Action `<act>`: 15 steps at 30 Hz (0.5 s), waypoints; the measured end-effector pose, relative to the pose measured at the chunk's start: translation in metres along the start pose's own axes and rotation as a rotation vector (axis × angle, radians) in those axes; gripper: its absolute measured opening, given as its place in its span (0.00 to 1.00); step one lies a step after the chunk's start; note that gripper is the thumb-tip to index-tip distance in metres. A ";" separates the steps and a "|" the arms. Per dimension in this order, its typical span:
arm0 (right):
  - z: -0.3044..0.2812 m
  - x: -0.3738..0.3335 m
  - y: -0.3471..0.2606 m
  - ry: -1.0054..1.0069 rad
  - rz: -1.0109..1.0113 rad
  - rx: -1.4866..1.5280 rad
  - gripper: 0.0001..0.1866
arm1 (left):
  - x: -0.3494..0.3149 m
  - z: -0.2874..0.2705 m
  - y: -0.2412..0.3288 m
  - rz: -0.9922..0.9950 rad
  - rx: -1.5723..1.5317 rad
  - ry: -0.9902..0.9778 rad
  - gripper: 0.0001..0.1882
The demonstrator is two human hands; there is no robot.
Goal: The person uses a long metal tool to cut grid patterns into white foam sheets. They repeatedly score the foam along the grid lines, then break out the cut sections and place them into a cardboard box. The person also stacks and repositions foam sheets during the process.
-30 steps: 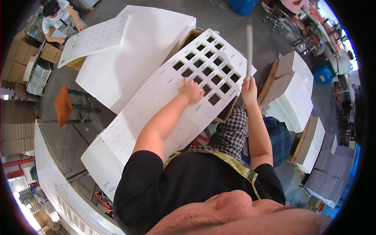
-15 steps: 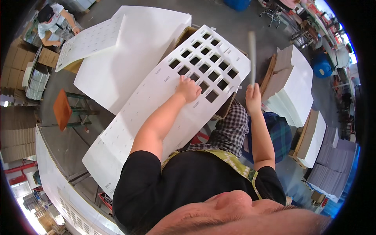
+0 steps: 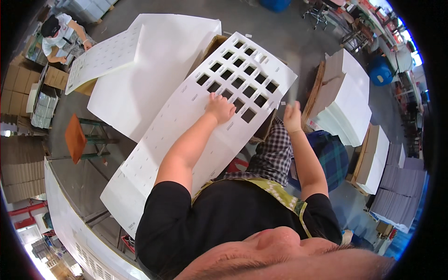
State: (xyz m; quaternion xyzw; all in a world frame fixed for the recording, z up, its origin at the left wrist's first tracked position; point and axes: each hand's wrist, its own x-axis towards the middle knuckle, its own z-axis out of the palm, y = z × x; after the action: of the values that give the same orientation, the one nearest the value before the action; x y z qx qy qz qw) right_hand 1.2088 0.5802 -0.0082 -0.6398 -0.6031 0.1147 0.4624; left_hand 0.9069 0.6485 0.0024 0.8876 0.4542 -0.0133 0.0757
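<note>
A long white die-cut sheet [image 3: 186, 135] lies in front of me; its far end has a grid of square holes. My left hand [image 3: 220, 108] presses flat on it at the near edge of the holes. My right hand [image 3: 292, 117] is off the sheet's right edge, above my checked trouser knee, closed around a thin pale strip [image 3: 292, 94]. The strip points upward and is blurred by motion. A brown cardboard box [image 3: 213, 45] sits under the sheet's far end, mostly hidden.
Large plain white sheets [image 3: 154, 70] spread to the left. An orange stool [image 3: 74, 137] stands at left. Cardboard boxes holding white stacks [image 3: 347, 95] stand on the right beside a blue plaid seat [image 3: 333, 158]. Another person [image 3: 56, 35] works at far upper left.
My right hand, with the strip, has dropped down and to the right, away from the sheet's upper right edge. My left hand stays pressed on the sheet.
</note>
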 end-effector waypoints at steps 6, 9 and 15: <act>-0.004 0.018 -0.020 -0.141 0.273 0.105 0.14 | -0.004 0.003 0.000 -0.011 -0.002 -0.024 0.16; -0.026 0.024 -0.050 0.027 0.224 0.301 0.12 | -0.001 -0.001 -0.002 -0.014 0.020 -0.024 0.16; -0.038 -0.029 0.008 0.011 0.108 0.041 0.12 | -0.001 0.001 0.000 0.018 -0.012 -0.018 0.16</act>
State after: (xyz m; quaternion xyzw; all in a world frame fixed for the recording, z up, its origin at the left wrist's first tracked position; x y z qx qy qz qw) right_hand 1.2336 0.5388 -0.0047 -0.6624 -0.5628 0.1482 0.4718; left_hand 0.9068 0.6477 0.0011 0.8910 0.4455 -0.0179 0.0854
